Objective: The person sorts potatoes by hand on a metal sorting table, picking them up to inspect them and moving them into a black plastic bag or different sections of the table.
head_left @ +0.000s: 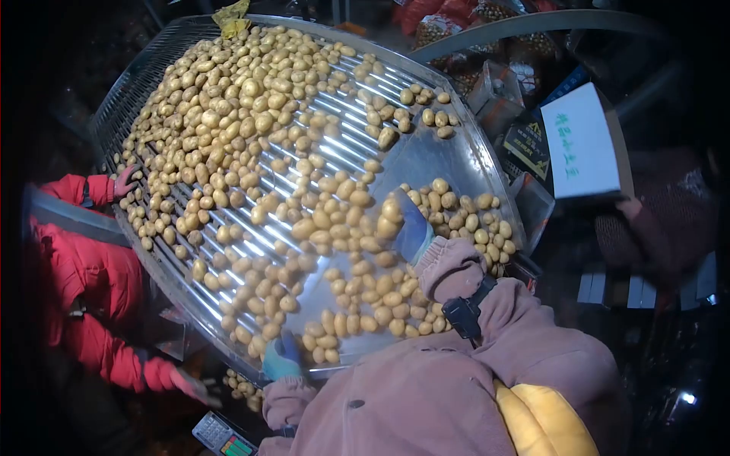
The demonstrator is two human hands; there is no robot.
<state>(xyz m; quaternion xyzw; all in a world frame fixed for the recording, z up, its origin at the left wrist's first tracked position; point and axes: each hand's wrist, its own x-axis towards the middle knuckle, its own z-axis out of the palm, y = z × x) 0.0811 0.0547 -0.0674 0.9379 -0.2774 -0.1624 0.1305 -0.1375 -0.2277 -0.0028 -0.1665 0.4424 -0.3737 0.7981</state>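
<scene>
Surroundings noted beside your sorting station.
You have a co-worker's red sleeve at left, a white handwritten sign at right, a calculator below, mesh sacks behind.

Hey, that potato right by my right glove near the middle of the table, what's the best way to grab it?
Grip the potato across its narrow middle, probably from above with the right hand. It is oval and lies loose on the smooth metal table, with other potatoes crowding its left, so the top is the open side.
</scene>
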